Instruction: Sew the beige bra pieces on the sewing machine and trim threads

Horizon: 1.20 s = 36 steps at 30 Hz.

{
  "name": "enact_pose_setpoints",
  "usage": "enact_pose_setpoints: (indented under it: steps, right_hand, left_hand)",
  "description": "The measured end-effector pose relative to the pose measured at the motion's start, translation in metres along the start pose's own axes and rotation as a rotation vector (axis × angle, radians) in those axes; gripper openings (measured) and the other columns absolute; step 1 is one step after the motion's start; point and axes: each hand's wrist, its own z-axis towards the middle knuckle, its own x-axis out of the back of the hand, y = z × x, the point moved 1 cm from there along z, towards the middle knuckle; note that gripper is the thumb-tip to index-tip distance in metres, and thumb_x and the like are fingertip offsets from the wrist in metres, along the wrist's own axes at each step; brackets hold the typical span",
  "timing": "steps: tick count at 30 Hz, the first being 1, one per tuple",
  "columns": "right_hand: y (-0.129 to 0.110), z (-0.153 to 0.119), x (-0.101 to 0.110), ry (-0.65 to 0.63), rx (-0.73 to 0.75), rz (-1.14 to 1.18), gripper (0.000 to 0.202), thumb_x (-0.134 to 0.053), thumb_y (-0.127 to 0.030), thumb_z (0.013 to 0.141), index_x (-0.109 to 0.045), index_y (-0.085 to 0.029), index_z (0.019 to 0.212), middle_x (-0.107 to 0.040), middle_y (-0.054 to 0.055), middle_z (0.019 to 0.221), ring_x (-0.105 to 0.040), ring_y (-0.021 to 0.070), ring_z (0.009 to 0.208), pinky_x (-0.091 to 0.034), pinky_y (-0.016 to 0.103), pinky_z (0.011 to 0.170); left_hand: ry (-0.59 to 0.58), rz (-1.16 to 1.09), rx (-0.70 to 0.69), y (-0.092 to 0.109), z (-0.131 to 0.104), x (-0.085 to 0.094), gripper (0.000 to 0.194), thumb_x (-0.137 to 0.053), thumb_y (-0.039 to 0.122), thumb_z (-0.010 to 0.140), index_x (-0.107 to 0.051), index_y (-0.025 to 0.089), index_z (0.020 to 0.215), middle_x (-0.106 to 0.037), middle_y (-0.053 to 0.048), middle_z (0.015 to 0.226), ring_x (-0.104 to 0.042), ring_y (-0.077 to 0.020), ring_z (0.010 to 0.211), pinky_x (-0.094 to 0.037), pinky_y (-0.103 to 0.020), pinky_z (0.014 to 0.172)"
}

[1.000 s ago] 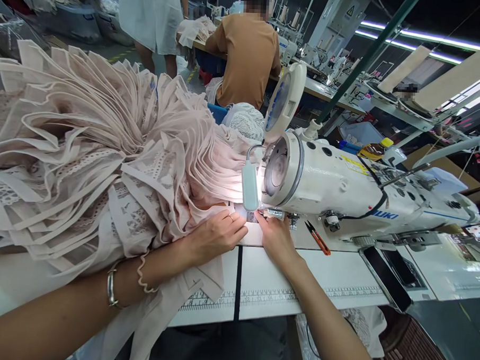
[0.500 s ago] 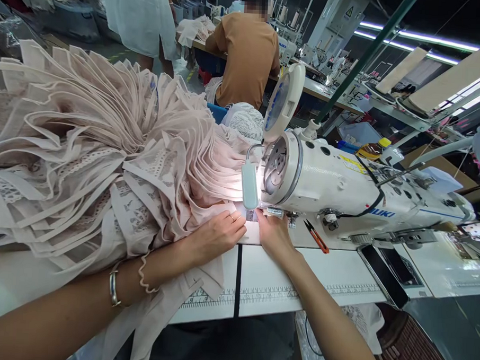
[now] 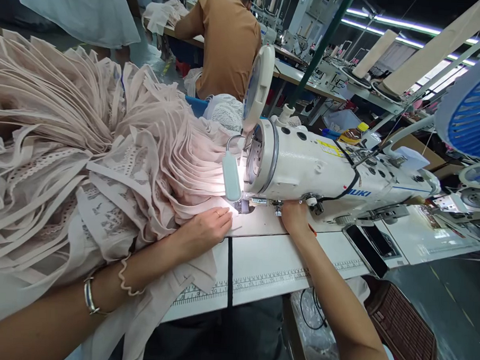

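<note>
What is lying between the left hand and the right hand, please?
In the head view, the pale machine bed lies between the left hand and the right hand, with small metal parts of the sewing machine along its far side.

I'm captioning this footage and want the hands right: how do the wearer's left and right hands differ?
The left hand is by the pale fabric; the right hand is beneath the sewing machine's arm.
The left hand shows a ring; the right hand's fingers are mostly hidden.
The left forearm wears a bangle and a wavy band; the right forearm looks bare.
Both hands are ungloved.
</note>
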Motion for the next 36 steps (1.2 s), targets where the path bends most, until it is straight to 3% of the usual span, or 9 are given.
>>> enact_pose_setpoints:
  steps: [3,7,10,15,19,24,28,33,36]
  right_hand:
    - [0.004,-0.007,-0.002,0.069,-0.044,-0.003,0.031,-0.042,-0.011,0.092,-0.073,-0.008,0.091,-0.07,0.017,0.08,-0.063,0.0285,0.08,-0.047,0.041,0.08]
    - [-0.009,-0.026,-0.005,0.132,0.061,0.053,0.029,-0.044,-0.017,0.096,-0.071,-0.012,0.087,-0.068,0.015,0.081,-0.061,0.028,0.08,-0.048,0.04,0.077]
    - [-0.022,-0.041,-0.007,0.168,0.18,0.117,0.026,-0.045,-0.019,0.097,-0.07,-0.014,0.092,-0.067,0.013,0.089,-0.061,0.0267,0.09,-0.05,0.037,0.08]
    - [-0.018,-0.056,-0.002,0.374,0.278,0.337,0.026,-0.043,-0.014,0.096,-0.067,-0.014,0.107,-0.065,0.014,0.1,-0.06,0.0255,0.094,-0.052,0.038,0.079]
    - [-0.014,-0.06,0.002,0.286,0.458,0.365,0.023,-0.048,-0.015,0.098,-0.07,-0.02,0.101,-0.07,0.009,0.098,-0.062,0.0229,0.093,-0.051,0.037,0.082]
    - [-0.03,-0.053,-0.004,0.334,0.464,0.291,0.023,-0.049,-0.02,0.1,-0.072,-0.018,0.095,-0.07,0.007,0.08,-0.062,0.0214,0.081,-0.048,0.033,0.077]
    - [-0.046,-0.047,-0.001,0.184,0.403,0.139,0.023,-0.048,-0.015,0.096,-0.071,-0.017,0.098,-0.071,0.009,0.09,-0.062,0.0214,0.077,-0.044,0.031,0.067]
    - [-0.059,-0.036,0.023,-0.172,0.193,-0.054,0.026,-0.049,-0.009,0.09,-0.066,-0.016,0.109,-0.071,0.013,0.099,-0.063,0.0227,0.075,-0.034,0.03,0.057]
    - [-0.07,-0.029,0.03,-0.276,0.115,-0.021,0.024,-0.045,-0.014,0.096,-0.062,-0.018,0.112,-0.071,0.01,0.093,-0.065,0.0237,0.077,-0.03,0.029,0.056]
  left_hand:
    - [0.038,-0.057,-0.051,0.0,-0.002,-0.004,0.032,-0.042,-0.003,0.092,-0.06,0.006,0.118,-0.07,-0.014,0.119,-0.063,-0.0213,0.113,-0.047,-0.032,0.1]
    - [-0.049,-0.133,0.096,-0.006,-0.001,-0.005,0.032,-0.041,0.004,0.097,-0.057,0.01,0.124,-0.068,-0.013,0.121,-0.062,-0.0225,0.113,-0.051,-0.036,0.092]
    - [-0.055,-0.11,0.109,-0.006,-0.001,-0.005,0.03,-0.041,0.005,0.097,-0.06,0.01,0.12,-0.069,-0.014,0.12,-0.062,-0.0235,0.113,-0.051,-0.038,0.093]
    - [0.018,0.005,-0.002,0.002,-0.001,-0.01,0.035,-0.039,-0.001,0.094,-0.063,0.006,0.119,-0.07,-0.014,0.123,-0.063,-0.022,0.116,-0.05,-0.035,0.1]
    - [-0.013,0.14,-0.034,0.017,0.005,-0.014,0.037,-0.038,-0.001,0.093,-0.063,0.001,0.12,-0.069,-0.02,0.123,-0.066,-0.0248,0.115,-0.051,-0.037,0.099]
    - [0.018,0.206,-0.134,0.053,0.016,-0.018,0.035,-0.041,0.003,0.093,-0.063,-0.004,0.119,-0.069,-0.026,0.118,-0.07,-0.0324,0.107,-0.055,-0.044,0.085]
    - [0.002,0.199,-0.066,0.059,0.013,-0.017,0.035,-0.041,0.002,0.092,-0.062,-0.005,0.12,-0.069,-0.027,0.119,-0.069,-0.0331,0.109,-0.054,-0.043,0.082]
    - [-0.142,0.211,0.057,0.034,0.01,-0.001,0.037,-0.037,-0.001,0.092,-0.061,-0.003,0.121,-0.066,-0.025,0.124,-0.065,-0.0303,0.115,-0.051,-0.043,0.094]
    - [-0.184,0.09,0.082,0.025,0.01,0.002,0.036,-0.037,-0.002,0.093,-0.062,0.004,0.118,-0.066,-0.02,0.125,-0.062,-0.0255,0.118,-0.046,-0.041,0.104]
